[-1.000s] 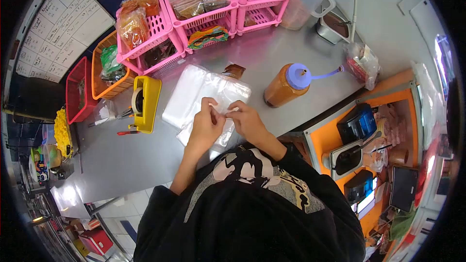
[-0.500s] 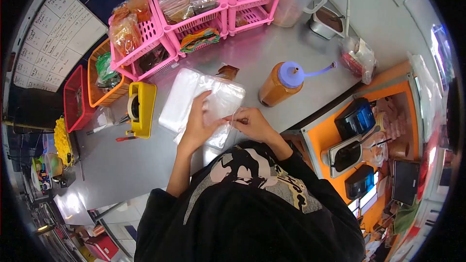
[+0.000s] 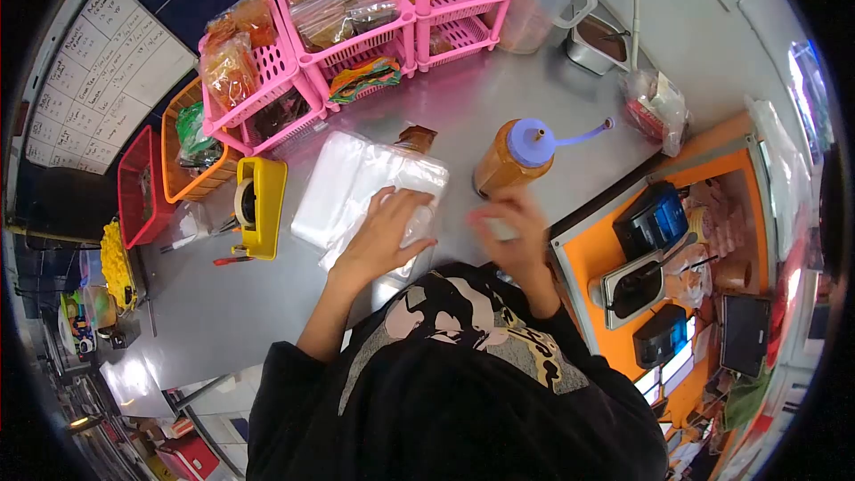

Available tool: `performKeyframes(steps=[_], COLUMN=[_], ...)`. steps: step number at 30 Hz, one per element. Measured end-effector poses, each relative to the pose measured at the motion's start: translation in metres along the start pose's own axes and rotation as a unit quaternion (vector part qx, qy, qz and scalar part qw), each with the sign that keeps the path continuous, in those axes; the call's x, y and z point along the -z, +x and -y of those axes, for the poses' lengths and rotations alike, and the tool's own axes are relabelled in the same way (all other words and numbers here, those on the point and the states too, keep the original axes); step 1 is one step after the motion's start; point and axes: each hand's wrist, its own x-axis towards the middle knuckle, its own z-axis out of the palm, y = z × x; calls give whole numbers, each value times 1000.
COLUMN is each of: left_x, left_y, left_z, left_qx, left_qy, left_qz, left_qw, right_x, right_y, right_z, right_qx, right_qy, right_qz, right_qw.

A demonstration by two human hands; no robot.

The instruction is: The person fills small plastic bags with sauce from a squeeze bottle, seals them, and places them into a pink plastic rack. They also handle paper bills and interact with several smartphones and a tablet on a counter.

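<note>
Hands are apart: L hand (image 3: pixel 385 236) rests palm down, thumb out, on stack of clear plastic bags (image 3: pixel 341 191), mid-table. R hand (image 3: pixel 518 239), to the right, is blurred, nr side of squeeze bottle (image 3: pixel 506 167); can't tell if it grips anything. Yellow tape dispenser (image 3: pixel 271 214) sits left of bags, pink racks (image 3: pixel 356 47) at far side of metal table (image 3: pixel 223 321).

— Looks like what?
— Like a working kitchen, judging by the steel counter (image 3: pixel 214 303), sauce bottle (image 3: pixel 509 162) and metal pan (image 3: pixel 588 57).
— Shown by what else?
— By pink racks (image 3: pixel 356 42) of bagged goods (image 3: pixel 230 71) and a handwritten chart (image 3: pixel 107 80).
</note>
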Motion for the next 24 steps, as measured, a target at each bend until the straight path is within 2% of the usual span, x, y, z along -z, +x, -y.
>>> performKeyframes(steps=[2,3,5,6,8,9,11,12,14,18,20,21,23,24], left_x=[2,1,-3,-6,-8,-7,-7,-8,-12,-15,-15,-14,-13,-13], left_y=[2,4,7,12,18,20,21,20,18,14,14,15,16,17], left_z=[-2,-5,-12,-15,-24,-27,-30,-30,-26,-22,-25,-25,-25,-25], left_qx=[19,18,72,57,64,73,78,81,84,105,113,118,124,126], left_qy=[-32,-37,-83,-89,-125,-161,-178,-209,-244,-242,-247,-252,-256,-270], left_qz=[-102,-101,-162,-193,-190,-188,-193,-198,-207,-188,-190,-189,-188,-184], left_qw=[994,994,981,975,972,966,962,954,944,946,943,942,940,937], right_x=[22,21,11,6,-6,-4,7,6,10,28,28,28,30,29], right_y=[-7,-4,12,15,24,29,38,41,50,52,55,54,53,52], right_z=[-12,-17,-39,-47,-61,-68,-79,-82,-78,-76,-69,-73,-76,-74], right_qx=[-1,-3,-96,-97,-157,-154,-219,-218,-210,-282,-215,-213,-315,-314], right_qy=[-96,-99,-6,-8,177,180,38,39,48,144,-65,-64,185,185], right_qz=[-226,-225,-280,-282,-170,-170,-52,-51,-226,-193,-220,-218,-183,-181], right_qw=[969,969,955,955,957,957,973,974,950,929,949,950,913,914])
